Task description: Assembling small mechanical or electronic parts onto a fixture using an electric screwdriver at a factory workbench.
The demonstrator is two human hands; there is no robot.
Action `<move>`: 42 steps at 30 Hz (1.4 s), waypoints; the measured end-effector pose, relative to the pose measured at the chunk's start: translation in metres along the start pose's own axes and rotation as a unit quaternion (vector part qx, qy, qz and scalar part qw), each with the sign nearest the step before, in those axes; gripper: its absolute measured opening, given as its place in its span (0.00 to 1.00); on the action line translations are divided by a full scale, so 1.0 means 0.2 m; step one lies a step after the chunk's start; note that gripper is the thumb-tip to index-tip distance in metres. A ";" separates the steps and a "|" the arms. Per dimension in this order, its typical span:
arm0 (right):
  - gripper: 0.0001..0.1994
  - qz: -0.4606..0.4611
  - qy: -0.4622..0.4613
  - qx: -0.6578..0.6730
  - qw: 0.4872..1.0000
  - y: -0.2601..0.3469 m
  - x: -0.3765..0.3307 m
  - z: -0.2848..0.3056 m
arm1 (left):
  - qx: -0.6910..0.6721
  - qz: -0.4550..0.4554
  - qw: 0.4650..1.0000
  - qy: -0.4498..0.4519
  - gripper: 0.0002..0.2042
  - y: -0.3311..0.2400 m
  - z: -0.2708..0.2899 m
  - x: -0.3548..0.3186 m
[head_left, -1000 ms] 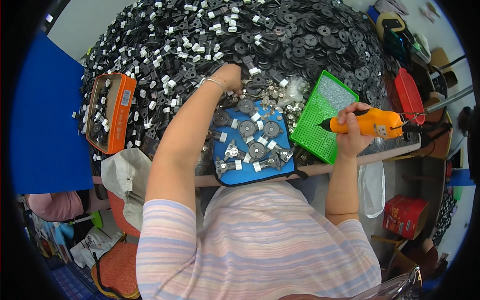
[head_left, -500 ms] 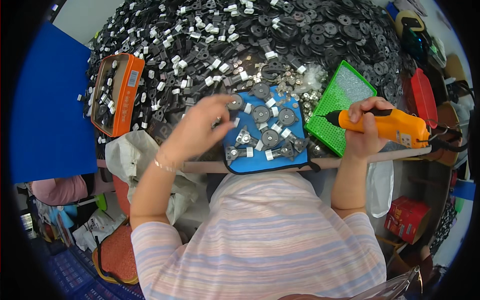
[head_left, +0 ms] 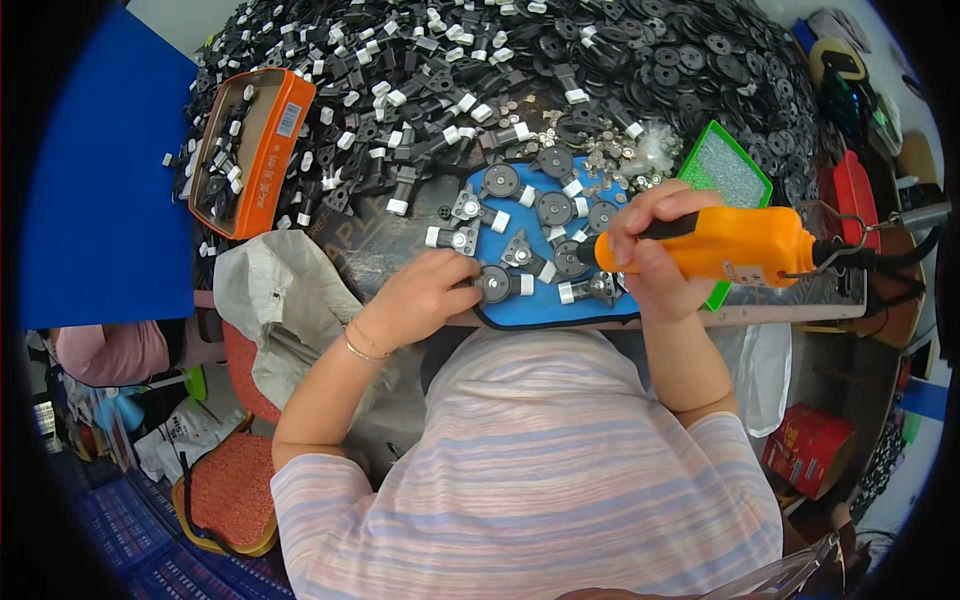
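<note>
- Two hands are at work over the desk (head_left: 800, 312), one on each side of a blue mat (head_left: 545, 305).
- The left hand (head_left: 425, 295) has its fingers curled onto a single round grey-black disc part (head_left: 493, 284) with a white end plug, pinning it at the near edge of the mat.
- The right hand (head_left: 650, 255) is clenched around one orange electric screwdriver (head_left: 720, 245); its dark nose points left, toward the parts on the mat, and a black cable leaves its rear end on the right.
- About nine such disc parts lie on the mat, each a dark wheel with a pale metal centre and a short arm ending in a white block; the exact count is hard to tell where the hands cover them.
- One orange box (head_left: 250, 150) stands to the left, open, with several black and white pieces inside.
- One green tray (head_left: 728, 178) sits just behind the screwdriver, holding tiny pale screws.
- A loose scatter of small silver fasteners (head_left: 600, 160) lies between mat and tray.
- A huge heap of black parts (head_left: 520, 70), far too many to count, fills the back of the desk.
</note>
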State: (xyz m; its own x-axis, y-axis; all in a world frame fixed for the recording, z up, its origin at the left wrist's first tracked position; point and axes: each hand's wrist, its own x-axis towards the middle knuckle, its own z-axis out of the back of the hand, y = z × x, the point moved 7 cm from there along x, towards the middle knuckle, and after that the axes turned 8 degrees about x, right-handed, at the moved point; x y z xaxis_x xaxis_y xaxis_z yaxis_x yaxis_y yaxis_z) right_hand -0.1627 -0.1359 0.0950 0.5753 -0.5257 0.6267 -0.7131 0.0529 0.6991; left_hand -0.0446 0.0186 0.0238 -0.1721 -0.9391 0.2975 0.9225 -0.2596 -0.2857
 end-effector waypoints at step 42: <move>0.14 -0.031 0.120 -0.005 0.992 -0.19 0.03 -0.32 | 0.028 0.248 0.964 -0.093 0.19 0.05 -0.05 -0.04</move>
State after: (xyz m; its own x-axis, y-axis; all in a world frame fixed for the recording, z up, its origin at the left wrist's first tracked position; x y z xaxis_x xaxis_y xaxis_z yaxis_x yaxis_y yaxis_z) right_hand -0.1058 -0.0861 0.0938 0.6977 -0.3113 0.6452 -0.6700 0.0354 0.7415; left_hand -0.0377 0.0217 0.0100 0.3548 -0.8865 0.2972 0.8934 0.2277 -0.3874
